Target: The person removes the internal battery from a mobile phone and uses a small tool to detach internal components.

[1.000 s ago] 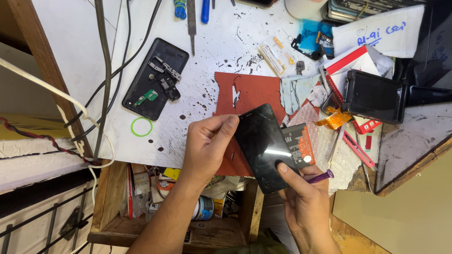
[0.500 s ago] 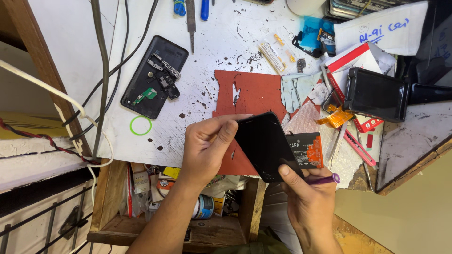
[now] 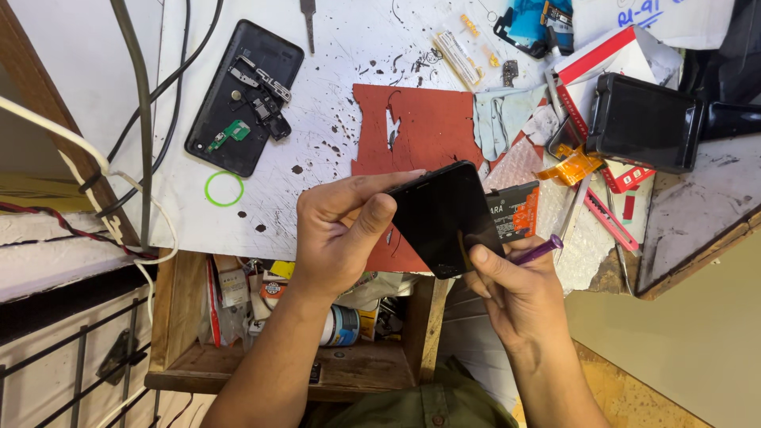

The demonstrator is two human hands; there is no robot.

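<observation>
Phone screen panel (image 3: 442,215): black, glossy, flat, held tilted above the near edge of the workbench (image 3: 341,87), over the lower part of a red mat (image 3: 420,127).

Left hand (image 3: 342,230): closed on the panel's left edge, thumb on the front face, fingers curled along the top edge.

Right hand (image 3: 515,287): closed around a purple pry tool (image 3: 537,250), fingers bearing on the panel's lower right corner; tool tip hidden behind the fingers, so contact with the seam cannot be told.

Battery (image 3: 514,211): black and orange, just beside the panel's right edge; whether attached to it cannot be told.

Progress, as judged: panel is off the phone body and in hand; the black rear housing (image 3: 244,95) lies well apart at the bench's upper left, open, with a small green board and metal parts inside. Refitting or further separation appears unfinished.

Surroundings: green ring (image 3: 224,189) below the housing; pale glove (image 3: 501,119) beside the mat; orange flex ribbon (image 3: 572,166); second dark device (image 3: 644,123) at right; open wooden drawer (image 3: 317,372) under the bench holding tins and clutter.
</observation>
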